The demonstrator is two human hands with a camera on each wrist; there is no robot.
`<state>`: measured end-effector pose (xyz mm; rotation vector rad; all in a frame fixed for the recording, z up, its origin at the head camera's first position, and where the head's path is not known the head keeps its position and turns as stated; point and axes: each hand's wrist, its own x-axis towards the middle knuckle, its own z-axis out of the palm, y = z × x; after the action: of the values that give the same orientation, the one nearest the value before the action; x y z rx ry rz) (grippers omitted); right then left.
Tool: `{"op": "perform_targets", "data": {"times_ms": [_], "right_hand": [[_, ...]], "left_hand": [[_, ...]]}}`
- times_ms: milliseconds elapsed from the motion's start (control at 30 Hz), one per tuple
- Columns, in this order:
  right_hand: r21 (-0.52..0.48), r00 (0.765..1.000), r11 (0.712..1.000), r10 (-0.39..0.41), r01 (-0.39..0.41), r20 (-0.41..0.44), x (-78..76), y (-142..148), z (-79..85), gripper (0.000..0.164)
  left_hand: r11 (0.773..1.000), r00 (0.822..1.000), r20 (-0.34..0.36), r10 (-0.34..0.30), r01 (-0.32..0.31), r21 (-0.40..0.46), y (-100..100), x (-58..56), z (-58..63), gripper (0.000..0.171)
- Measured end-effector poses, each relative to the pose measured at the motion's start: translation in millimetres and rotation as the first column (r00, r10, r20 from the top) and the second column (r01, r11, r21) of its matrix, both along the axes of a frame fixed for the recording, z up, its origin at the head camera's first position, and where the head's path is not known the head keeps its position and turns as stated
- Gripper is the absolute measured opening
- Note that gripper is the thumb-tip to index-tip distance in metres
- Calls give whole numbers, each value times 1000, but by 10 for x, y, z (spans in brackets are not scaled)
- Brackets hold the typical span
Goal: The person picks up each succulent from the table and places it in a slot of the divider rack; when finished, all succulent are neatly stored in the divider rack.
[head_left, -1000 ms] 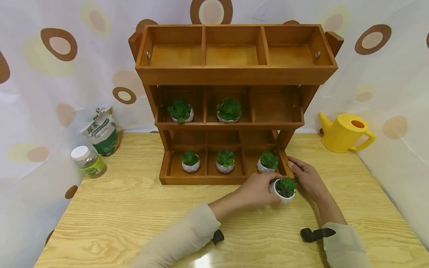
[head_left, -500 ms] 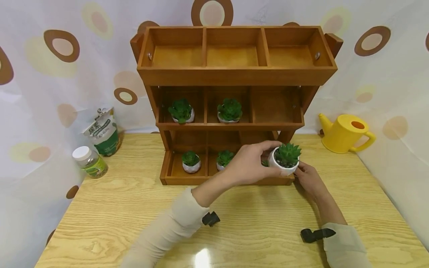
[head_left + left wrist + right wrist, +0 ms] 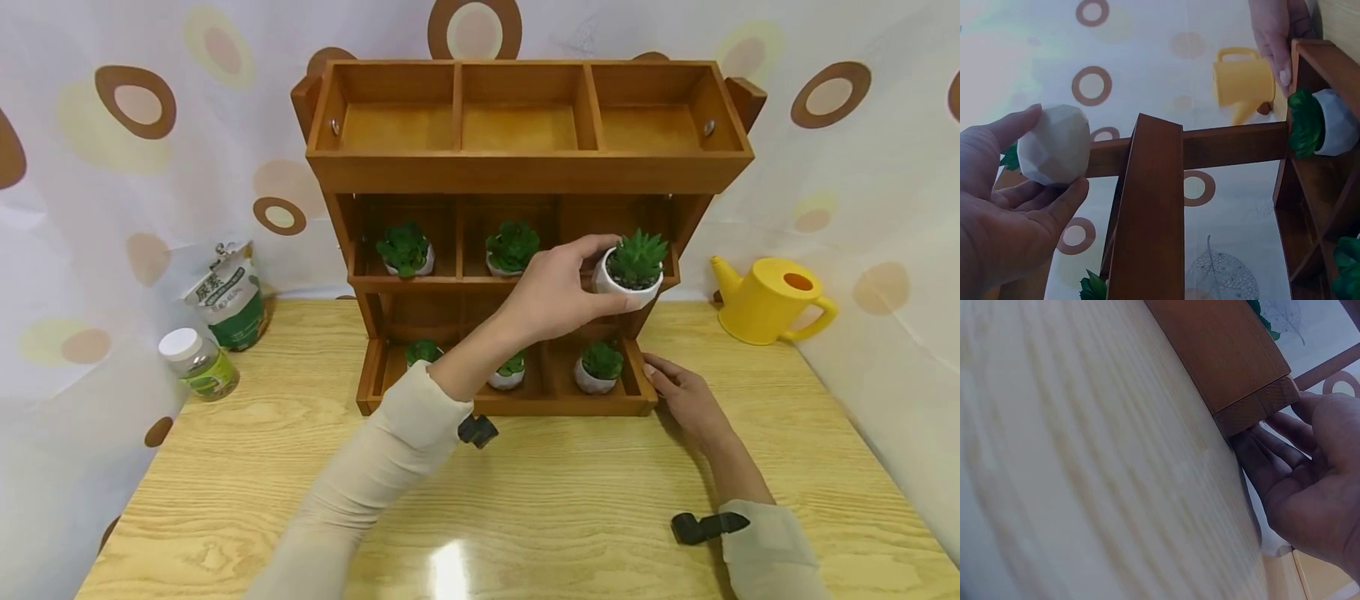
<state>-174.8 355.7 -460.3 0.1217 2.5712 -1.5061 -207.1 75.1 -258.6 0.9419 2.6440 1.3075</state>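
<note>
My left hand [image 3: 551,287] grips a small white faceted pot with a spiky green succulent [image 3: 636,265], held in front of the right compartment of the wooden plant shelf's [image 3: 528,173] middle tier. In the left wrist view, thumb and fingers pinch the pot [image 3: 1057,147] from opposite sides. At the bottom tier's right end, my right hand [image 3: 690,406] holds the shelf's edge; the right wrist view shows thumb and fingers around the wooden end [image 3: 1260,406]. Potted succulents sit in the middle tier's left [image 3: 405,248] and centre [image 3: 513,247] compartments. Another [image 3: 598,367] occupies the bottom right compartment.
Two more potted succulents stand in the bottom tier, partly behind my left arm. A yellow watering can [image 3: 772,300] is at the right of the table [image 3: 570,500]. On the left are a white-lidded jar [image 3: 198,362] and a green-and-white pouch [image 3: 231,296].
My left hand has raised the potted succulent from in front of the bottom tier to the middle tier's height. My right hand stays at the shelf's lower right end.
</note>
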Motion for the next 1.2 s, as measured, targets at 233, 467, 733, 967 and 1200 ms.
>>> {"op": "perform_targets", "data": {"times_ms": [233,467,733,967,1200], "right_hand": [[-21,1000,1000,-1,1,-11,3,7,-13,67],[-25,1000,1000,-1,1,6,3,14,-3,68],[-43,1000,999,-10,11,8,-3,8,-17,67],[-39,1000,999,-15,15,1,-1,21,-41,67],[-28,1000,999,-22,22,-13,10,13,-47,67]], "left_hand": [[1000,1000,-25,19,-19,-23,104,-165,61,74],[996,998,-41,53,-56,-67,234,-307,65,71],[984,993,-52,104,-110,-137,359,-368,52,70],[976,992,-72,101,-113,-186,436,-389,72,70],[969,988,-111,107,-128,-212,471,-389,84,69]]}}
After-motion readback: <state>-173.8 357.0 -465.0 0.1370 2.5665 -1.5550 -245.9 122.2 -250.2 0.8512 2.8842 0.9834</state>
